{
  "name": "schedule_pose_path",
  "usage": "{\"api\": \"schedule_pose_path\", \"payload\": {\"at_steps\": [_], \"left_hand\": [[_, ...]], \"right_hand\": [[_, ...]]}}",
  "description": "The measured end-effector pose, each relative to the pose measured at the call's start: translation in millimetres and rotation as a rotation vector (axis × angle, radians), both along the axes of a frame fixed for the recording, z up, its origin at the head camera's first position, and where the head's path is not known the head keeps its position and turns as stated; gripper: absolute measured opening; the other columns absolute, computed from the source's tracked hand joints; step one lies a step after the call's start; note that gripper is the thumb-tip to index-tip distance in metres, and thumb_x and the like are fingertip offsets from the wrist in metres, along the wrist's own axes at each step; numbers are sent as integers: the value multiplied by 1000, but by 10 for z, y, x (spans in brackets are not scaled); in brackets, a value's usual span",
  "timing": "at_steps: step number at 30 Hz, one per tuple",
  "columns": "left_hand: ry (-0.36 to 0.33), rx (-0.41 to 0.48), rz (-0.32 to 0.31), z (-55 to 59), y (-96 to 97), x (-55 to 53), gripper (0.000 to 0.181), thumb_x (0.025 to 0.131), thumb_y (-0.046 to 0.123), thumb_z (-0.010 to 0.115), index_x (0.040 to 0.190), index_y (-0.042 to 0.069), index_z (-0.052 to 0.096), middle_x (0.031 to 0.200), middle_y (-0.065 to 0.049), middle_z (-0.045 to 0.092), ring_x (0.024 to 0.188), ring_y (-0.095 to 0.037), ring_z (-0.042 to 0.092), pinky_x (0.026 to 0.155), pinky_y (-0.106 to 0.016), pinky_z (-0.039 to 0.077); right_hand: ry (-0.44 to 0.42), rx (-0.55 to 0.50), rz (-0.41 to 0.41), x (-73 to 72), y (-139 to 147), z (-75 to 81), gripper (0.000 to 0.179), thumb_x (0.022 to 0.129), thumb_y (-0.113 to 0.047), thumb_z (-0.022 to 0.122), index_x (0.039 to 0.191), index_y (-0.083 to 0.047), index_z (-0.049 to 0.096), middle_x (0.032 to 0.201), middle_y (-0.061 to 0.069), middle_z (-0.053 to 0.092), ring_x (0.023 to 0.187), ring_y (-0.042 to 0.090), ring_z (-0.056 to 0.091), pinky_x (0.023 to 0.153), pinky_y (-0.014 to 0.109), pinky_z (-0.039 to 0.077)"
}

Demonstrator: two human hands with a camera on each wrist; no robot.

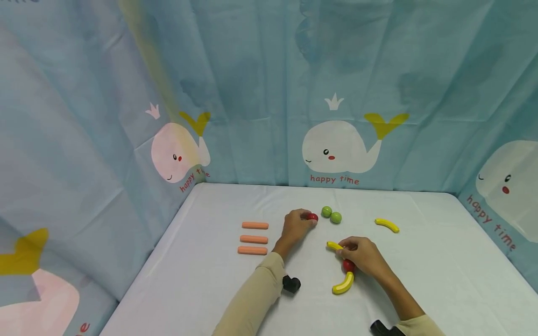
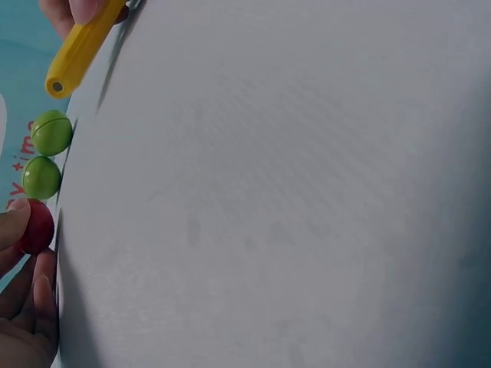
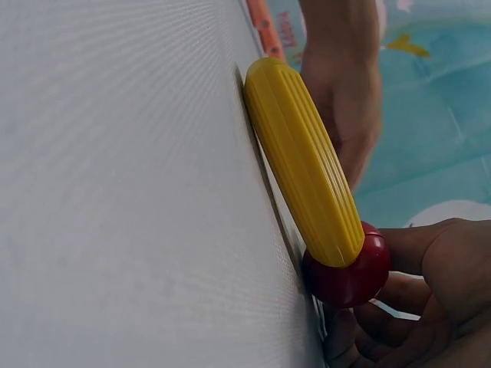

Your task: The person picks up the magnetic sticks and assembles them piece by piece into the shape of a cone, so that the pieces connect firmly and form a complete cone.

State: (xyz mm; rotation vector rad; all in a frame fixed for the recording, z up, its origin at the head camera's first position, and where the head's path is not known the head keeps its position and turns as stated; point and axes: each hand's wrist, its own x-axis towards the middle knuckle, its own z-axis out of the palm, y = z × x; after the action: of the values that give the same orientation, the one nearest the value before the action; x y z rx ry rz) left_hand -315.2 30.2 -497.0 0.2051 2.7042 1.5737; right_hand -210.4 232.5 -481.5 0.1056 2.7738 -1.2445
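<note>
My left hand [image 1: 296, 227] pinches a red ball [image 1: 312, 217] between thumb and fingers, close to the left of two green balls [image 1: 336, 217]. The left wrist view shows the same red ball [image 2: 38, 228] at the fingertips. A curved yellow stick [image 1: 333, 245], shaped like a small banana, is gripped by my right hand [image 1: 362, 254], which hides its near end. Just below those fingers a second red ball [image 1: 348, 265] sits against the top of another curved yellow stick [image 1: 343, 283] on the white table. In the right wrist view this lower yellow stick [image 3: 307, 161] overlaps the red ball.
Three orange sticks [image 1: 254, 239] lie in a stacked row left of my left hand. One more curved yellow stick [image 1: 387, 225] lies toward the back right. The white tabletop [image 1: 201, 280] meets a blue whale-print curtain [image 1: 256, 140] at its back and sides.
</note>
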Motion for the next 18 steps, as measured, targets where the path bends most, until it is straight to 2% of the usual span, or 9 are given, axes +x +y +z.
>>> {"api": "schedule_pose_path", "payload": {"at_steps": [4, 11, 18], "left_hand": [[-3, 37, -8, -6, -39, 29, 33, 95, 20, 80, 125, 6, 76, 115, -4, 77, 103, -17, 68, 100, -41, 56], [2, 81, -51, 29, -97, 128, 44, 98, 19, 78, 140, 11, 70, 121, -7, 76, 102, -16, 70, 97, -36, 58], [36, 77, -126, 42, -179, 260, 38, 96, 17, 80, 134, 13, 74, 122, -6, 75, 96, -12, 70, 90, -31, 59]], "right_hand": [[-4, 6, 2, 4, -11, 13, 31, 95, -18, 80, 121, -1, 76, 99, 5, 73, 89, 20, 62, 76, 30, 57], [6, 7, -2, 13, -12, 18, 30, 95, -17, 79, 120, -1, 76, 99, 6, 74, 88, 19, 62, 76, 31, 58], [26, 15, 3, 12, -1, 13, 30, 95, -17, 78, 120, -1, 76, 98, 7, 73, 86, 21, 61, 71, 28, 57]]}}
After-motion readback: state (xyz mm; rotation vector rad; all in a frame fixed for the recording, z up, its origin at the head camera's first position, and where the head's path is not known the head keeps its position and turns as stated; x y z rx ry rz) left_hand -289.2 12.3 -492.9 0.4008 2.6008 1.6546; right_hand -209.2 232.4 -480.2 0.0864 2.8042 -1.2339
